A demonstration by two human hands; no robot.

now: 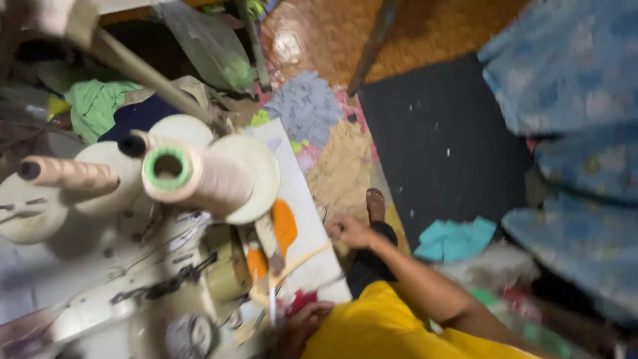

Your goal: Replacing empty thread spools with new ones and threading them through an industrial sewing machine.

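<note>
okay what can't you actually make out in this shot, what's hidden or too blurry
Head view only:
- Left hand: low by the red cloth; its fingers are blurred, so grip unclear.
- Right hand: closed near a pale strip; motion blur hides whether it grips it.
- Sewing machine: needle area smeared, partly behind thread cones.
- Blue patterned fabric: cut off by the right edge.

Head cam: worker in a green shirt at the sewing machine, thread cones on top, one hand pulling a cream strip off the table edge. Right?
Not quite. In the head view the shirt is yellow, not green. The rest holds: thread cones above the sewing machine, one hand pulling the cream strip.
</note>
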